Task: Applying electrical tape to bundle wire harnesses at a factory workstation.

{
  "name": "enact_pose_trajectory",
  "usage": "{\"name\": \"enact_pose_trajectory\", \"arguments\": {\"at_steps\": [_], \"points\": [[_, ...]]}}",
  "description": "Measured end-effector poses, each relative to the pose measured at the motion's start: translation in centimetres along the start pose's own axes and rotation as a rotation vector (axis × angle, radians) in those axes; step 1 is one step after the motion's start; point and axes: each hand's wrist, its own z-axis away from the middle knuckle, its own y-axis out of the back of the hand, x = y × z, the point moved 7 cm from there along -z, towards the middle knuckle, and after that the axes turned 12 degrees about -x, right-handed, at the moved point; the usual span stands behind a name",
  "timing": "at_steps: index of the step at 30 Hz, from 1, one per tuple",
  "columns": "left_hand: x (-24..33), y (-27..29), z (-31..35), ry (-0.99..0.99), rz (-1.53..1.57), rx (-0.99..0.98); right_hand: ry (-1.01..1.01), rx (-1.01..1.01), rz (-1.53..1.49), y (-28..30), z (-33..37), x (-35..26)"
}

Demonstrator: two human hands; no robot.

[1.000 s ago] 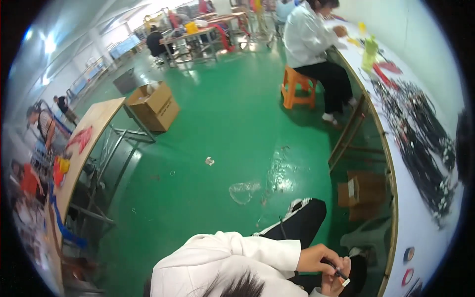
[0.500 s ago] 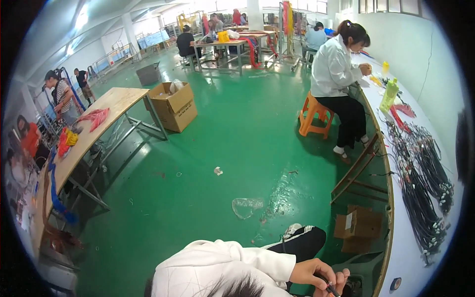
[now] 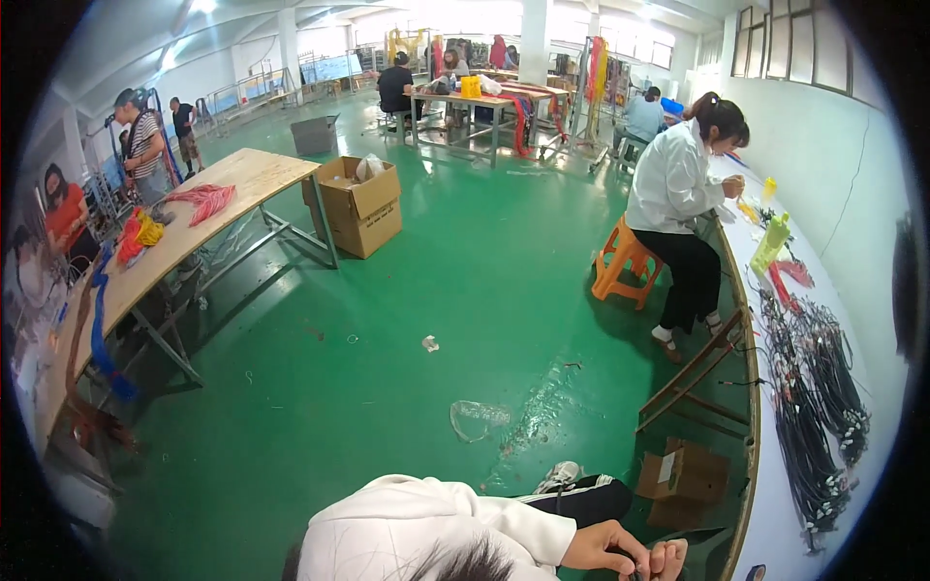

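At the lower edge my two hands are close together, nearly touching. My left hand (image 3: pixel 603 548), coming out of a white sleeve (image 3: pixel 518 526), is closed with thumb and fingers pinched on a thin black piece, perhaps a cable end, mostly hidden by the fingers. My right hand (image 3: pixel 667 559) is curled beside it; what is in its fingers is hidden. Just beyond the right hand is a dark pointed shape (image 3: pixel 694 535) that I cannot identify. On the white worktable (image 3: pixel 770 508) to the right lie bundles of black cables (image 3: pixel 802 441) with pale connectors.
A roll of dark tape (image 3: pixel 757 573) lies on the worktable's near edge. Beneath it is an open cardboard box (image 3: pixel 682 474). Farther along, a person in white (image 3: pixel 673 184) sits on an orange stool (image 3: pixel 625 263). A wooden table (image 3: pixel 242 179) and large carton (image 3: pixel 360 208) stand left.
The view has tilted up and shifted, so the room sits lower and farther right. My hands stay together; the black piece shows less now.
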Motion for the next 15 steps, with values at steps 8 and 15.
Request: {"name": "enact_pose_trajectory", "arguments": {"at_steps": [8, 15], "points": [[2.4, -0.9, 1.3, -0.117, -0.101, -0.052, 0.209, -0.035, 0.151, -0.8, -1.0, -2.7], [2.4, 1.0, 0.7, -0.102, -0.18, 0.027, -0.087, 0.507, -1.073, -2.1, -3.5, -3.6]]}}
